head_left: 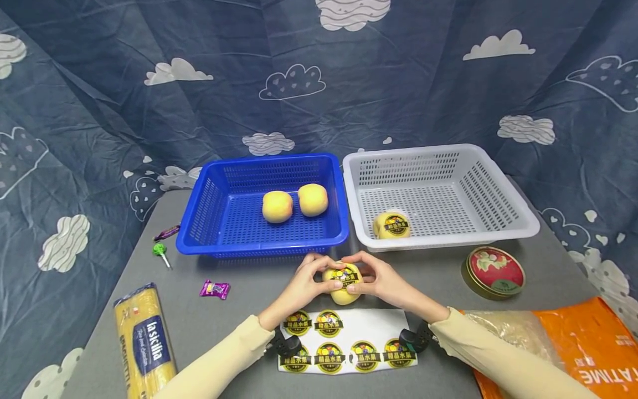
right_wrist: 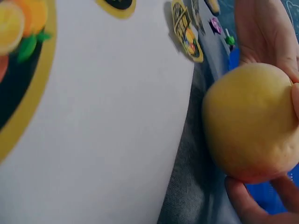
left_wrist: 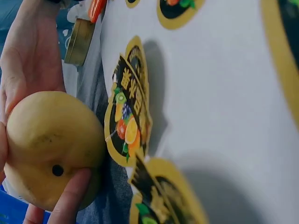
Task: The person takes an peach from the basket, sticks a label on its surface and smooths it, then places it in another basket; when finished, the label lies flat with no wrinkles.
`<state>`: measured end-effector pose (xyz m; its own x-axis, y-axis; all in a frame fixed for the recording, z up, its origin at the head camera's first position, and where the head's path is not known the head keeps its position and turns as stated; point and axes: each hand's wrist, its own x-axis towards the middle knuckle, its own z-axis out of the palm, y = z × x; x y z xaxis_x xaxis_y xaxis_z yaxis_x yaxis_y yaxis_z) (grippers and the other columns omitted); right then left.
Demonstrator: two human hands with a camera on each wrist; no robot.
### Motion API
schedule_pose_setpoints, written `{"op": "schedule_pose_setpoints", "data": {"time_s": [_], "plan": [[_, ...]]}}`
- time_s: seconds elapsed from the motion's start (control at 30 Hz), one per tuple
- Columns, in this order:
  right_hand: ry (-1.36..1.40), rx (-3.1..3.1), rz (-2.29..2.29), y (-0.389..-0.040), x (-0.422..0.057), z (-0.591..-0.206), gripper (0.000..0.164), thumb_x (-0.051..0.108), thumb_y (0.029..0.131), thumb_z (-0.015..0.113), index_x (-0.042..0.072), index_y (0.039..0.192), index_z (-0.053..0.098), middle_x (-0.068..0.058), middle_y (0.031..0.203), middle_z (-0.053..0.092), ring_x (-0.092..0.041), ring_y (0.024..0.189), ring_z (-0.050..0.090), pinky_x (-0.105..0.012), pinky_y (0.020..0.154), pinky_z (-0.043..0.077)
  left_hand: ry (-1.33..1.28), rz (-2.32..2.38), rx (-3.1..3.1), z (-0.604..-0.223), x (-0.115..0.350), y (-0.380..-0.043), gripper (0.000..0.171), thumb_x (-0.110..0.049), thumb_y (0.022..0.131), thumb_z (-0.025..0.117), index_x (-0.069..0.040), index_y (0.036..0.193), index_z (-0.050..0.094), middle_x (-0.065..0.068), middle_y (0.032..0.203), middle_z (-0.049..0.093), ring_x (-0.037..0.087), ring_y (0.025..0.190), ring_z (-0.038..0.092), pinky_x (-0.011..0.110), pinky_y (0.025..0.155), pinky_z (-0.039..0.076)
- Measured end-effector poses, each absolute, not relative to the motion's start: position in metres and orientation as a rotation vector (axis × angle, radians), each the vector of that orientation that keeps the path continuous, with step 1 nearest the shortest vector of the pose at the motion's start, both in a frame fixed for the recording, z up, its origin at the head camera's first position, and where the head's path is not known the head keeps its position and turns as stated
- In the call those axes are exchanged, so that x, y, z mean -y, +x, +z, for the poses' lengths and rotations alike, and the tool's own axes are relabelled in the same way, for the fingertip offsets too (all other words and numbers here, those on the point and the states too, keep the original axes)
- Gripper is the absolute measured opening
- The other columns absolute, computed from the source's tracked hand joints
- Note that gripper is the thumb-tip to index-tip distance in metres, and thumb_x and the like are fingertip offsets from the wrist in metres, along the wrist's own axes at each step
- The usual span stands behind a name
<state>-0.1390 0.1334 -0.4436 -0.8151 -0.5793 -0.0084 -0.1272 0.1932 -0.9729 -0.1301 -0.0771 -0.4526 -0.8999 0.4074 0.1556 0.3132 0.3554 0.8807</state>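
Between both hands, just above the sticker sheet in the head view, is a yellow peach (head_left: 344,298). A black and gold fruit sticker (head_left: 345,276) lies on its upper side. My left hand (head_left: 315,276) grips the peach from the left, thumb and fingers round it. From the right, my right hand (head_left: 382,280) holds it too, with a thumb at the sticker's lower edge. The peach's underside (left_wrist: 51,130) shows a small dark spot in the left wrist view. Nearer me lies a white sticker sheet (head_left: 369,326) with several round stickers, some with edges lifted.
A blue basket (head_left: 269,247) holds two plain peaches (head_left: 277,207). Beside it, a white basket (head_left: 448,240) holds a stickered peach (head_left: 381,226). A round red tin (head_left: 493,271) and an orange bag (head_left: 588,343) lie right; spaghetti (head_left: 144,343), a lollipop (head_left: 159,249) and wrapped candies (head_left: 215,289) left.
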Motion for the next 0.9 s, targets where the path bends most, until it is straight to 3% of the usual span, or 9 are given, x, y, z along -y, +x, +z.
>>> {"op": "schedule_pose_setpoints", "data": {"time_s": [0.23, 0.4, 0.53, 0.67, 0.9], "plan": [[-0.669, -2.088, -1.637, -0.141, -0.137, -0.441, 0.046, 0.009, 0.081, 0.065, 0.003, 0.124, 0.049, -0.014, 0.126, 0.048, -0.032, 0.104, 0.052, -0.036, 0.081, 0.046, 0.624, 1.642, -2.425, -0.441, 0.08, -0.126, 0.025, -0.014, 0.08, 0.068, -0.011, 0.105, 0.064, 0.005, 0.105, 0.046, 0.023, 0.099, 0.046, 0.043, 0.088, 0.038], [-0.633, -2.13, -1.621, -0.139, -0.13, -0.44, 0.052, 0.015, 0.077, 0.071, 0.004, 0.122, 0.047, -0.016, 0.124, 0.047, -0.028, 0.101, 0.055, -0.03, 0.075, 0.049, 0.642, 1.679, -2.455, -0.419, 0.076, -0.116, 0.025, -0.007, 0.078, 0.068, -0.002, 0.103, 0.064, 0.015, 0.099, 0.048, 0.034, 0.098, 0.045, 0.049, 0.086, 0.038], [-0.573, -2.181, -1.623, -0.139, -0.129, -0.44, 0.051, 0.016, 0.074, 0.074, 0.005, 0.119, 0.052, -0.014, 0.123, 0.05, -0.026, 0.095, 0.058, -0.031, 0.074, 0.05, 0.618, 1.693, -2.404, -0.415, 0.076, -0.116, 0.025, -0.006, 0.079, 0.067, 0.0, 0.103, 0.063, 0.017, 0.098, 0.046, 0.032, 0.095, 0.047, 0.045, 0.084, 0.043], [-0.55, -2.102, -1.68, -0.142, -0.136, -0.441, 0.046, 0.01, 0.077, 0.071, 0.003, 0.119, 0.054, -0.014, 0.123, 0.052, -0.028, 0.095, 0.057, -0.033, 0.076, 0.049, 0.542, 1.815, -2.16, -0.42, 0.078, -0.121, 0.025, -0.002, 0.083, 0.062, 0.005, 0.106, 0.061, 0.014, 0.1, 0.04, 0.028, 0.093, 0.049, 0.039, 0.073, 0.051], [-0.551, -1.971, -1.766, -0.146, -0.147, -0.446, 0.04, 0.006, 0.083, 0.062, -0.004, 0.12, 0.053, -0.018, 0.125, 0.05, -0.034, 0.103, 0.053, -0.032, 0.082, 0.047, 0.541, 1.876, -2.002, -0.443, 0.083, -0.134, 0.025, -0.003, 0.087, 0.056, 0.006, 0.11, 0.06, 0.015, 0.102, 0.039, 0.025, 0.094, 0.048, 0.035, 0.069, 0.052]]}}
